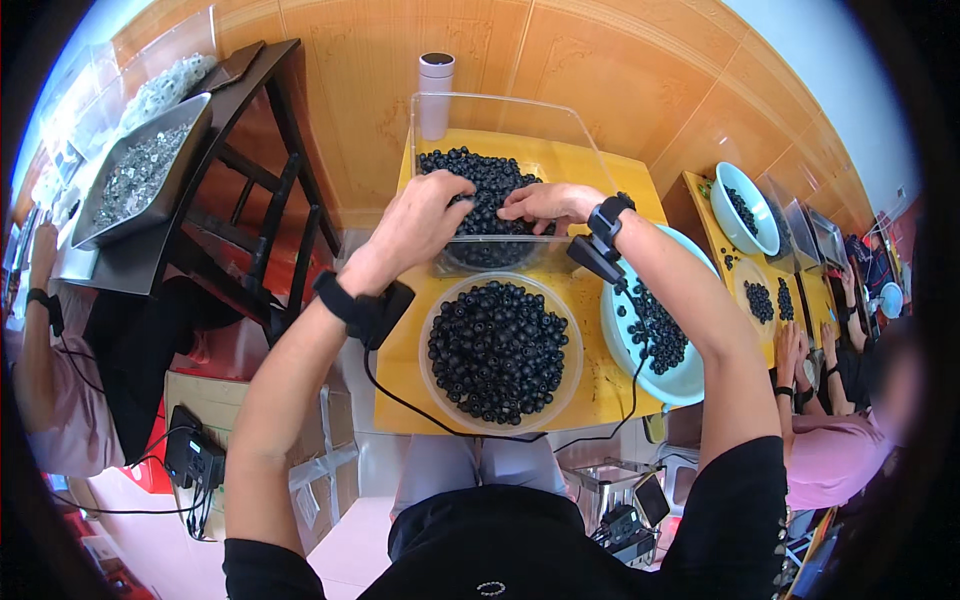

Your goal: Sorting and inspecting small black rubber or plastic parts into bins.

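Note:
A clear plastic bin stands on the yellow table, holding a heap of small round black pieces with holes, like beads. Both my hands are inside it. My left hand has its fingers curled over the left part of the heap; whatever they hold is hidden. At the right, my right hand has thumb and fingers drawn together close above the pieces, and I cannot make out what is between them. Nearer me sits a round clear tub full of the same black pieces.
A pale blue basin with more pieces is under my right forearm. Cables from my wrist devices cross the table front. Behind the bin stands a pink bottle. A metal tray is at left; people work at both sides.

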Tool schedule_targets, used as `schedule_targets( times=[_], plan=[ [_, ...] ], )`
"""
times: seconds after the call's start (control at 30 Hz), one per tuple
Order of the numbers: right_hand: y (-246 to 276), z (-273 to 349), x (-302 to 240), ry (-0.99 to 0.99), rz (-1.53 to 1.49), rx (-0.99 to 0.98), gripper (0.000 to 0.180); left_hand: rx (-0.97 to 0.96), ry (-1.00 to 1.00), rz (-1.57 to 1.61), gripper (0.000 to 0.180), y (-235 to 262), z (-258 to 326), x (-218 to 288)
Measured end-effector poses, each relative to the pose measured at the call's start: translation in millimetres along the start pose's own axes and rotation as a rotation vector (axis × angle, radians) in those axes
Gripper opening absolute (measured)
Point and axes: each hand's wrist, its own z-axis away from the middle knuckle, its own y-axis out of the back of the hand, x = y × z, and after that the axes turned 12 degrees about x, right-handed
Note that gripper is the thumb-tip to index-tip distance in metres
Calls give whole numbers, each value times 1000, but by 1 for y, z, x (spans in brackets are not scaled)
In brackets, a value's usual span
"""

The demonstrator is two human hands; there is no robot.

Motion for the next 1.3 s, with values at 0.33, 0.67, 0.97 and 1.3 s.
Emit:
schedule_targets(
  times=[0.33, 0.67, 0.97, 1.3],
  plan=[
    [-20, -24, 20, -16, -4, -100, 79, -746, 365, -312, 43, -58, -48, -31],
    [-26, -43, 26, -49, -669, -316, 57, -795, 829, 111, 45, -69, -43, -36],
    [-25, -51, 18, -72, -837, -283, 48, -529, 642, 684, 36, -125, -30, -121],
    [-23, -12, -12, -53, -856, 13, 36, -229, 1160, 681, 40, -64, -57, 0]
  ],
)
